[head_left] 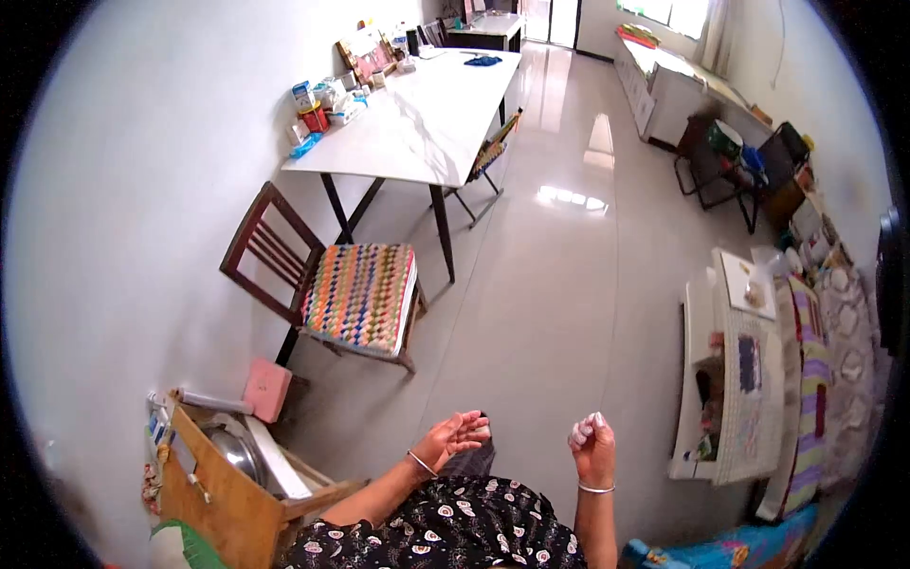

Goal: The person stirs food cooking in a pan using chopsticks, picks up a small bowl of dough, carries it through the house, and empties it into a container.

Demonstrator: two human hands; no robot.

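My left hand (pixel 453 438) is in front of my patterned black top (pixel 445 526), its fingers stretched out and nothing visible in it. A bracelet (pixel 422 464) circles that wrist. To the right, my right hand (pixel 593 449) is raised with the fingers curled into a fist; whatever is inside, if anything, is hidden. It also has a bracelet (pixel 596 489) at the wrist. Both hands are in the air over the tiled floor (pixel 531 332), apart from each other and touching no furniture.
A wooden chair (pixel 270 251) with a colourful woven seat cover stands left, by a long white table (pixel 408 123). Near my left arm are a wooden board (pixel 223 484) and a pink box (pixel 267 389). A white low table (pixel 754 398) and a sofa (pixel 806 379) line the right.
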